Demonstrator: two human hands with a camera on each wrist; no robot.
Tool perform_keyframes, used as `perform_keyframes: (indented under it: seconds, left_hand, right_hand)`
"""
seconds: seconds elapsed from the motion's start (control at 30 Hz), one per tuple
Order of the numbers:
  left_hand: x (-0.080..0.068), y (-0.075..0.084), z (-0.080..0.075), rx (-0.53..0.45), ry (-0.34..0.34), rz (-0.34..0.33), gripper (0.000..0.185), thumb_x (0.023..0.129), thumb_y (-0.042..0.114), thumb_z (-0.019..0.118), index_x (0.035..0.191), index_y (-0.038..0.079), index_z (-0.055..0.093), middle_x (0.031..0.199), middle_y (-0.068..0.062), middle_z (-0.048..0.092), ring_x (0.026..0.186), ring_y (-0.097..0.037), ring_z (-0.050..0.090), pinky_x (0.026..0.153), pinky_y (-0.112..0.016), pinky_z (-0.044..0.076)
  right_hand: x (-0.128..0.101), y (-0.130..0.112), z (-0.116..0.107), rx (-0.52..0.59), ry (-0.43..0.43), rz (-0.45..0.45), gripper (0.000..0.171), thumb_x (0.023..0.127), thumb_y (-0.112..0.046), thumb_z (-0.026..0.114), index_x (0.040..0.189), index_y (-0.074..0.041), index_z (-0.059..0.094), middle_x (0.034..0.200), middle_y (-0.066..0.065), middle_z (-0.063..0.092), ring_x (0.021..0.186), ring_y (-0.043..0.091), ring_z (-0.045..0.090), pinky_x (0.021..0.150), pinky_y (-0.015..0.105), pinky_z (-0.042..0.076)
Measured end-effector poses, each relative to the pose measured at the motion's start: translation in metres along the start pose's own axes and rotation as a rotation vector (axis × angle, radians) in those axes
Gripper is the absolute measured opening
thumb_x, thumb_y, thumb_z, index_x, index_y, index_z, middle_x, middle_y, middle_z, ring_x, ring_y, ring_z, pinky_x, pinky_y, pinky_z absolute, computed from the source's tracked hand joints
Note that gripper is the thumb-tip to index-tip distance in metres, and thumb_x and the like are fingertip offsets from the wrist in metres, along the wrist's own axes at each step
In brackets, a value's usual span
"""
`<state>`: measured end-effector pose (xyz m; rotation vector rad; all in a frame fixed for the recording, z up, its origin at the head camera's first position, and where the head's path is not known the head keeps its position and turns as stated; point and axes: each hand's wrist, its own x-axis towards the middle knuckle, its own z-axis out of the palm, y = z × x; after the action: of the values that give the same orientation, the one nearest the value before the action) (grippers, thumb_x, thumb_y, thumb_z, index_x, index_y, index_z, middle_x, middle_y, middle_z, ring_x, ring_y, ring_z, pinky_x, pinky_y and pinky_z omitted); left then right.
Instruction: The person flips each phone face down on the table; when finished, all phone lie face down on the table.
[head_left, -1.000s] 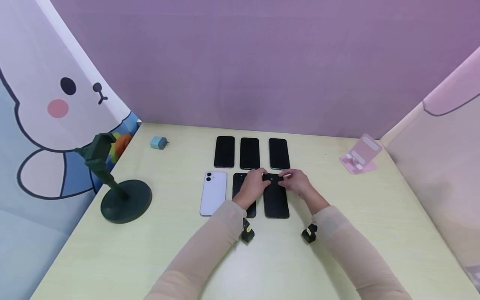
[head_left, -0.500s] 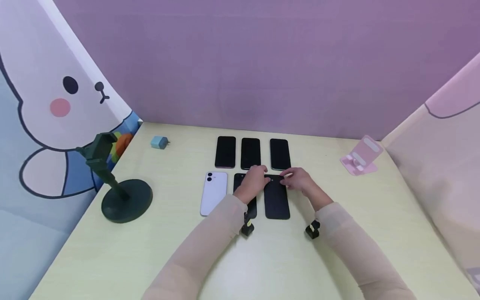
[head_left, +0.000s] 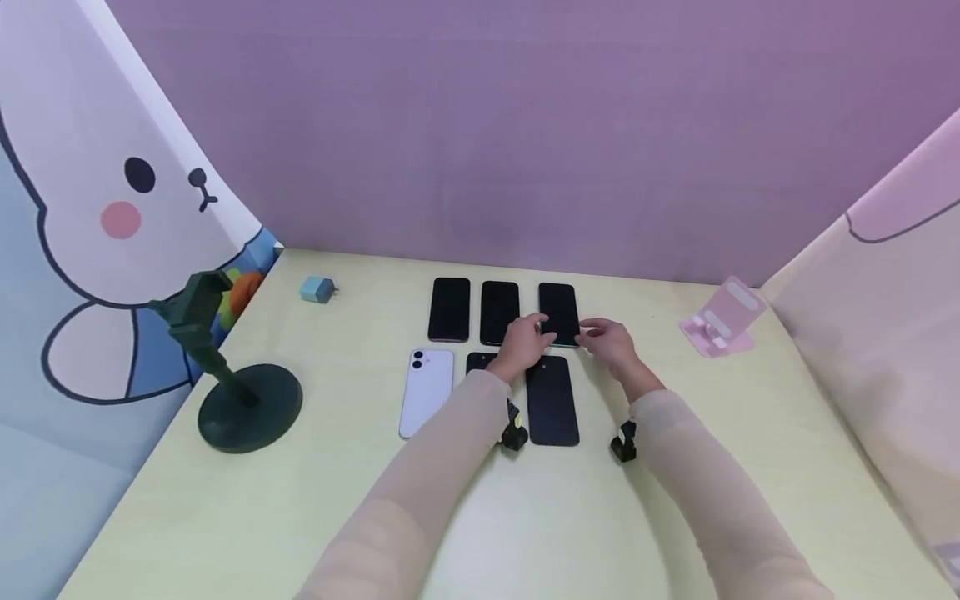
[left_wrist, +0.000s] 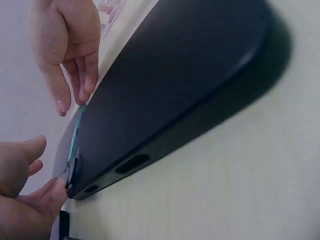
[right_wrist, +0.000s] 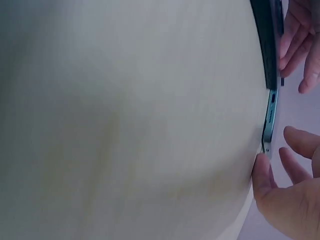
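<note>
In the head view, a dark phone point(head_left: 558, 310) lies screen up at the right end of the back row. My left hand point(head_left: 523, 343) is at its near left corner, fingers loosely bent. On the other side, my right hand point(head_left: 611, 346) has its fingertips right at the near right corner. The right wrist view shows this phone's teal edge point(right_wrist: 270, 117) with my right thumb at its corner. Nearest to me lies a black phone point(head_left: 552, 408), back up; its long side fills much of the left wrist view. Another black phone point(head_left: 480, 362) is mostly hidden under my left arm.
Two more dark phones point(head_left: 449, 308) share the back row. A pale lilac phone point(head_left: 427, 392) lies at the front left. Further left stand a dark green round-based stand point(head_left: 251, 408) and a blue plug adapter point(head_left: 318, 289). A pink phone stand point(head_left: 723, 317) is at the right.
Both hands have left the top edge of the front right phone and moved away from me to the near end of the back right phone. The phones hold their layout.
</note>
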<state>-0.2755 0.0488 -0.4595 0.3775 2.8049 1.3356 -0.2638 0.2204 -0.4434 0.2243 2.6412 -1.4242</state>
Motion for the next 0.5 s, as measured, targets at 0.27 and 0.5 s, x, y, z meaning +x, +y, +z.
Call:
perform_keyframes:
  seconds: [0.27,0.5]
  left_hand:
    - [0.0061,-0.0028,0.0047,0.012,0.015,-0.030,0.035,0.086,0.020,0.064,0.118,0.007,0.059,0.092,-0.005,0.061,0.077,-0.013,0.056,0.071,-0.025,0.044]
    - [0.0065,0.0006,0.0097,0.079,0.044,-0.011,0.025,0.084,0.011,0.064,0.108,0.005,0.066,0.094,-0.004,0.065,0.088,-0.013,0.059,0.075,-0.021,0.044]
  right_hand:
    - [0.0048,-0.0074,0.0036,0.058,-0.020,0.027,0.042,0.085,-0.010,0.062,0.125,-0.001,0.052,0.109,0.020,0.055,0.091,0.026,0.058,0.071,0.031,0.047]
    - [0.0074,-0.0077,0.0023,0.106,-0.005,0.080,0.040,0.084,-0.005,0.062,0.123,0.000,0.054,0.105,0.019,0.059,0.078,0.013,0.058,0.068,0.026,0.047]
